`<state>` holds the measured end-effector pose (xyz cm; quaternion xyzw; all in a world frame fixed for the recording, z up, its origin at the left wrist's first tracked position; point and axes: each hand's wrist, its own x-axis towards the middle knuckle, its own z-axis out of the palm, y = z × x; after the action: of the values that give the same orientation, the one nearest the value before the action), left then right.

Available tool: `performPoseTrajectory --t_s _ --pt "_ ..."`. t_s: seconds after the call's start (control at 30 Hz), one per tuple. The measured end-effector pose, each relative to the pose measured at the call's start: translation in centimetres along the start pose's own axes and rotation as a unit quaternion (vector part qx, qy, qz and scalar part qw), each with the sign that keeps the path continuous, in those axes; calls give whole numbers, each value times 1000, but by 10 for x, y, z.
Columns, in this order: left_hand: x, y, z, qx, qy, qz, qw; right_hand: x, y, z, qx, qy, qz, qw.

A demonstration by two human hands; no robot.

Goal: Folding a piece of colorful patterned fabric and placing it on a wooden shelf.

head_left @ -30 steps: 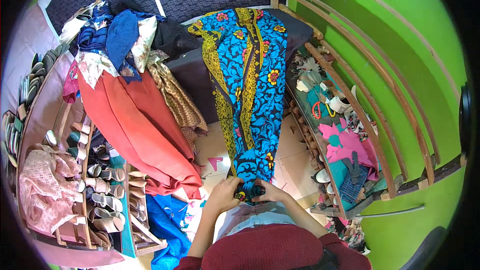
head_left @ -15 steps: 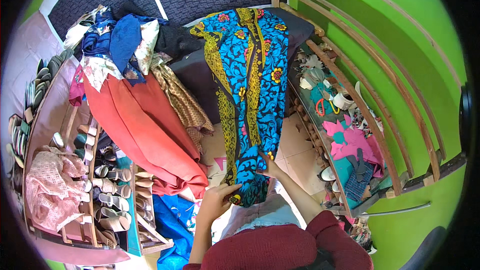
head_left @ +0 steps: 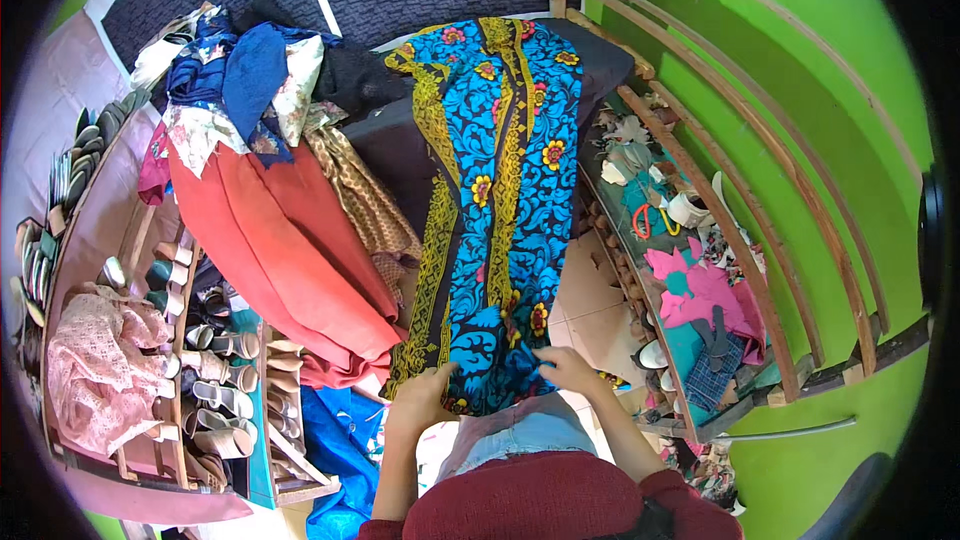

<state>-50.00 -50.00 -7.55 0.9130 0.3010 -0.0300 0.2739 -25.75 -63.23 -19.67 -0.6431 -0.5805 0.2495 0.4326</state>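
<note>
A long printed cloth (head_left: 515,210) stretches from the person's two hands to the dark-covered surface (head_left: 380,155) well beyond them, where its far end lies draped over the top. The left hand (head_left: 418,402) grasps its near left edge, thumb on top and the other fingers partly hidden. The right hand (head_left: 572,372) has its fingers bent, their tips against the cloth near its right edge; whether they pinch it, I cannot tell. The cloth is black, covered in bright blue curling leaves, with scattered flowers in yellow and red and a few pink ones. One yellow patterned band runs from near the left hand along the left side, and a second climbs the middle, beyond the gap between the hands. Long soft folds follow its length; between the hands the near part sags and bunches, its blue leaves crumpled and partly in shadow. Just beside the right wrist, on its outer side, a small flowered piece (head_left: 612,380) shows. Beyond the left hand and to its left hangs a red cloth (head_left: 290,250), with a shiny gold-brown cloth (head_left: 360,190) next to it. Farther left of that hand stand rows of shoes (head_left: 222,400).
</note>
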Motion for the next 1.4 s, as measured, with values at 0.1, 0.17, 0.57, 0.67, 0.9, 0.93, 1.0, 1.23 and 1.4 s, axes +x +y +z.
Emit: performPoseTrajectory --t_s 0.1,0.17,0.57,0.67,0.9,0.93,1.0,1.23,1.4 --pt "7 -4 10 16 -55 -45 997 -14 -49 -20 13 -133 11 991" --pt "15 9 10 -12 17 -15 1000 -21 -71 -29 10 -162 -13 987" --pt "26 15 42 -32 -44 159 986 -50 -110 -83 -20 -225 90 970" --pt "13 19 37 -21 -67 142 987 -62 -111 -90 -18 -233 94 968" --pt "-9 29 34 52 -109 32 992 -74 -104 -96 -17 -259 109 960" --pt "-12 33 33 56 -107 18 993 -74 -104 -98 -30 -257 114 959" --pt "-15 26 47 51 -79 42 995 -79 -101 -99 -26 -266 105 958" --pt "-45 50 73 -54 17 119 991 -116 -86 -102 2 -292 66 954" --pt "-74 75 91 -34 46 86 995 -125 -69 -102 5 -429 101 898"
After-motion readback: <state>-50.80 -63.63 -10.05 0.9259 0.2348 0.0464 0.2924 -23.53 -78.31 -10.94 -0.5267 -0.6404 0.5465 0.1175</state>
